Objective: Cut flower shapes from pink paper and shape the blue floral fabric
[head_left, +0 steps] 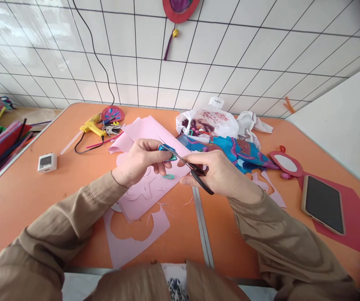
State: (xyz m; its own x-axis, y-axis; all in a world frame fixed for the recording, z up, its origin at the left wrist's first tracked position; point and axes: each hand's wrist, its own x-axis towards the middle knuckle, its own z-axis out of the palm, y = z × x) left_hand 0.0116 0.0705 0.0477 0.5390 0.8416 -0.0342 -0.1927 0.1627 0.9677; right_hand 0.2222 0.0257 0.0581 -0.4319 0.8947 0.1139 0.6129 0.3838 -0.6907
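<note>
My left hand (144,159) pinches a small folded piece of blue-green fabric (174,157) between thumb and fingers. In my right hand (219,171) is a pair of black-handled scissors (201,180), its blades reaching left to the fabric. Whether the blades are parted there is too small to tell. Beneath both hands lies a sheet of pink felt (148,207) with cut pink shapes on it. A small teal clip-like loop (168,177) rests on the felt just below the fabric.
A yellow glue gun (92,126) with keys lies back left, near a white cube (47,163). Behind my right hand are a plastic bag (220,123) and blue patterned fabric (230,148). A phone (323,204) lies on red felt (356,213); pink offcuts (120,251) lie in front.
</note>
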